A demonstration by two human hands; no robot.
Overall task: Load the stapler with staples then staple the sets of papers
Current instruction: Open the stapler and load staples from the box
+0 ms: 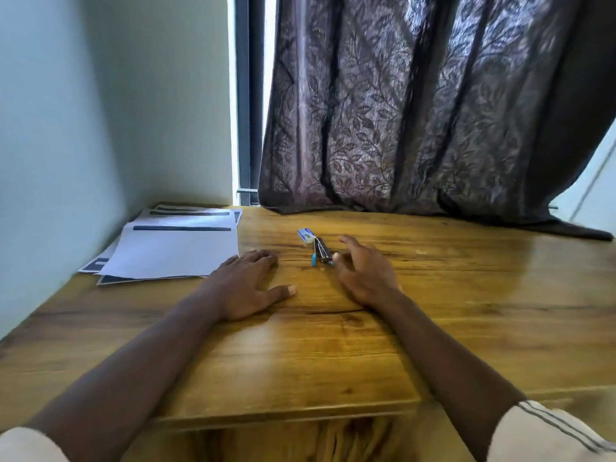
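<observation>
A small metal stapler (322,251) with a blue end lies on the wooden table (466,295), near its middle. Just behind the stapler sits a small blue-and-white staple box (306,235). Several printed paper sets (173,245) are stacked at the table's left, by the wall. My right hand (365,271) hovers just right of the stapler, fingers loosely spread, the thumb tip close to its near end; I cannot tell whether it touches. My left hand (248,283) rests flat on the table, palm down, between the papers and the stapler.
A dark leaf-patterned curtain (416,111) hangs behind the table, its hem lying on the far edge. A pale wall (66,128) borders the table's left side. The table's front edge runs below my forearms.
</observation>
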